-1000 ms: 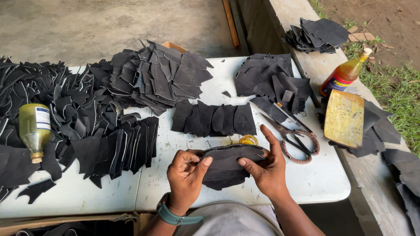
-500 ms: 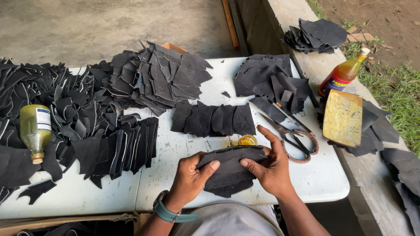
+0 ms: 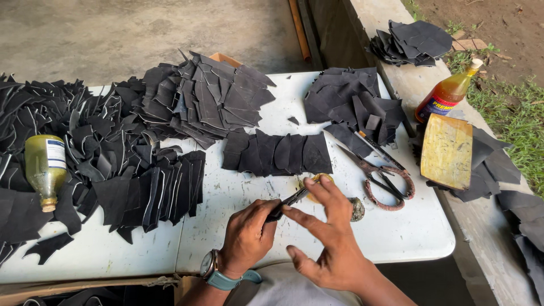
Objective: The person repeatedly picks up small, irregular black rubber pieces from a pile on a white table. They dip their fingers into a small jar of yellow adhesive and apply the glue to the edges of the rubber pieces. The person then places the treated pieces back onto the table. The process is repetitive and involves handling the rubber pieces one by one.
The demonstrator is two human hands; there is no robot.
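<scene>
Left hand (image 3: 247,235), teal-strapped watch (image 3: 218,273) at wrist, fingers clenched on thin dark brush-like tool (image 3: 290,202), tip slanted up toward small yellow glue pot (image 3: 321,179) on white table (image 3: 396,238). Right hand (image 3: 330,241) released, fingers spread flat, index lying along tool, nothing grasped. Nearby: row of black leather pieces (image 3: 276,153) just beyond pot, scissors (image 3: 378,170) to right, lying yellowish bottle (image 3: 45,169) among cut pieces at left, orange bottle (image 3: 447,93) and yellow-stained board (image 3: 447,149) on ledge.
</scene>
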